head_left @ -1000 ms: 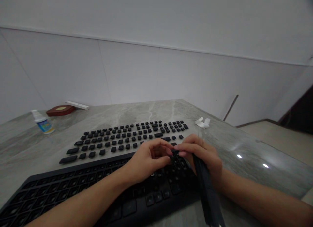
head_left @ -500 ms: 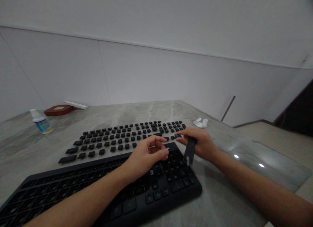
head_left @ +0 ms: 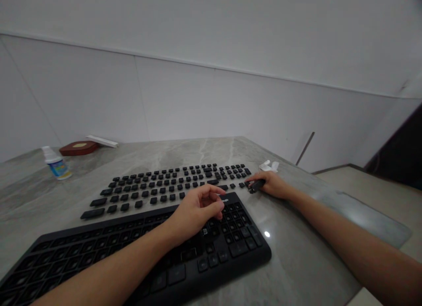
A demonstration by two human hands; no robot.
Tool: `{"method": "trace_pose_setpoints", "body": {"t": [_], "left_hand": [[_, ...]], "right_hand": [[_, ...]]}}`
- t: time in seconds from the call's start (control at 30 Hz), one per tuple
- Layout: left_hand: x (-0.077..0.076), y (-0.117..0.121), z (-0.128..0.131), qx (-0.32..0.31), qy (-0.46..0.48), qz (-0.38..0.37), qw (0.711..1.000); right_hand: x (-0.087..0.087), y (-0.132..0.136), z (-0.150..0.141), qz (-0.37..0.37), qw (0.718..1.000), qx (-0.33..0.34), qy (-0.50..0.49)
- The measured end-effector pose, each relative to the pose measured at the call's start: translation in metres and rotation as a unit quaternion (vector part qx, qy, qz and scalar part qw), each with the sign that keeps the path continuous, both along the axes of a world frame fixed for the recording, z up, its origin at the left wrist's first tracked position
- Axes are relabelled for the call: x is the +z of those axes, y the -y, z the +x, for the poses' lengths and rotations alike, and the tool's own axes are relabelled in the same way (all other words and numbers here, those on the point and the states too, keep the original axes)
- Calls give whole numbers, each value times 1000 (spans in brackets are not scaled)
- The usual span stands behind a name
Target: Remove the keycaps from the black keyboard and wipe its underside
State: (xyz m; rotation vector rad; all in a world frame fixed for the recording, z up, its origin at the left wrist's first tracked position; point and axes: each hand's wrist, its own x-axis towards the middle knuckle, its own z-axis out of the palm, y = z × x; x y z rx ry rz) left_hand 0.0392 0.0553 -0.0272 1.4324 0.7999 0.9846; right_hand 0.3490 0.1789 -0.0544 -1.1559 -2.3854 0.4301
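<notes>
A black keyboard (head_left: pixel 171 260) with most key sockets bare lies at the front, some keycaps still on its lower right. My left hand (head_left: pixel 199 209) rests over its right half, fingers loosely curled, thumb and forefinger apart, nothing visible between them. Beyond it, loose black keycaps (head_left: pixel 163 191) lie in keyboard-like rows on the table. My right hand (head_left: pixel 272 183) is at the right end of these rows, gripping a slim black tool (head_left: pixel 257 186) whose kind I cannot make out. Its fingertips are down at a keycap (head_left: pixel 246 183); whether they pinch it is unclear.
Crumpled white paper (head_left: pixel 268 166) lies just behind my right hand. At the back left stand a white spray bottle (head_left: pixel 56 164) with a blue label, a reddish-brown box (head_left: pixel 79 148) and a white strip (head_left: pixel 102 141). The grey marbled table (head_left: pixel 184 152) ends against a pale wall.
My right hand has moved away from the keyboard, to the right and back, down to the keycap rows, carrying the black tool. My left hand has stayed over the keyboard, its fingers now apart.
</notes>
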Motion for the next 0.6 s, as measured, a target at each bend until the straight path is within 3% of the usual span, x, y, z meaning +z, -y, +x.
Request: {"method": "trace_pose_setpoints", "body": {"t": [0.6], "left_hand": [[0,-1,0,-12,-20,8,1000]], "right_hand": [[1,-1,1,13,1000,-6,19]]}}
